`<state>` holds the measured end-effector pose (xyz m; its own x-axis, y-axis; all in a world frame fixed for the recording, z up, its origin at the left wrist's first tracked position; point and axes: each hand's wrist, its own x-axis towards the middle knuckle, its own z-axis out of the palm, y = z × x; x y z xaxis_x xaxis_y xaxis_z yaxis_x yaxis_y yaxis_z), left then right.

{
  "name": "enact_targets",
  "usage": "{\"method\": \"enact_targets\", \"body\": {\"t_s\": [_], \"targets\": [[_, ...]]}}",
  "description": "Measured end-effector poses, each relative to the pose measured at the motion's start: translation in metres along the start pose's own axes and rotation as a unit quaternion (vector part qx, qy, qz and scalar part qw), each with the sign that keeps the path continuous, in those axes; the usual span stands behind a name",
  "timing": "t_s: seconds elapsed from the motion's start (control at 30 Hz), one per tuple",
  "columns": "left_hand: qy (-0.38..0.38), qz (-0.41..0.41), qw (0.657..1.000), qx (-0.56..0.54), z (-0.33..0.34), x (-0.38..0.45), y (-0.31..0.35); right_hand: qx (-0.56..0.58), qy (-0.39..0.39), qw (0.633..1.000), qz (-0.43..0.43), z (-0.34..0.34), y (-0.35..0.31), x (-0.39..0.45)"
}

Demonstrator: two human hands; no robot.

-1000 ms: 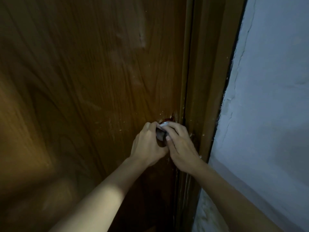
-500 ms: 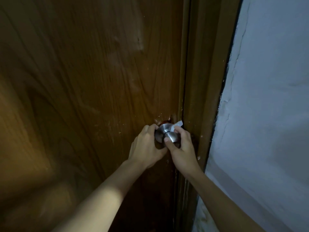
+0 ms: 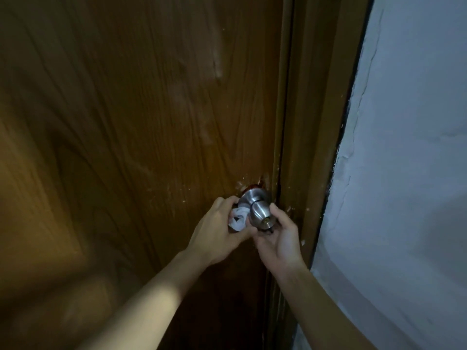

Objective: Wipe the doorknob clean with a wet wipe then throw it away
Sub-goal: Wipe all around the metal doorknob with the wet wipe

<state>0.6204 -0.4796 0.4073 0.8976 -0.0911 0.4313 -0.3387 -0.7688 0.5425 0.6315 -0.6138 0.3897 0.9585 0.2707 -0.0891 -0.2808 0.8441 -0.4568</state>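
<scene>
Door [image 3: 131, 137]: brown wood grain, fills the left and centre.
Wall [image 3: 409, 173]: pale, cracked, at 3 o'clock of the frame [image 3: 318, 122].
Left hand [image 3: 217, 233]: at 8 o'clock of the knob, fingers curled round the wipe.
Right hand [image 3: 278, 236]: at 5 o'clock of the knob, fingers loosely curled under it, holding nothing visible.
Knob [image 3: 257, 208]: brushed metal, at the door's right edge.
Wipe [image 3: 238, 219]: white, bunched, touching the knob's left side.

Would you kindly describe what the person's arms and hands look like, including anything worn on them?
Both forearms are bare as far as the frame shows. The left hand and right hand wear no gloves, and no rings, watch or bracelets are visible. Lighting is dim.
</scene>
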Motion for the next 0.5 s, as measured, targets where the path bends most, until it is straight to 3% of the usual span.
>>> {"method": "enact_targets", "body": {"t_s": [0.17,0.27,0.4,0.5], "targets": [[0.116,-0.067,0.984,-0.115,0.021,-0.012,0.007,0.009,0.016,1.0,0.025,-0.002,-0.005,0.002],[0.127,-0.095,0.968,-0.193,0.029,-0.018,0.011,-0.009,0.016,0.999,0.051,-0.002,-0.009,0.002],[0.075,-0.093,0.973,-0.198,0.025,-0.014,0.011,-0.08,0.02,0.994,0.077,-0.002,-0.016,0.003],[0.146,-0.061,0.974,-0.161,0.014,-0.005,0.012,-0.095,0.036,0.992,0.074,-0.002,-0.017,0.004]]}}
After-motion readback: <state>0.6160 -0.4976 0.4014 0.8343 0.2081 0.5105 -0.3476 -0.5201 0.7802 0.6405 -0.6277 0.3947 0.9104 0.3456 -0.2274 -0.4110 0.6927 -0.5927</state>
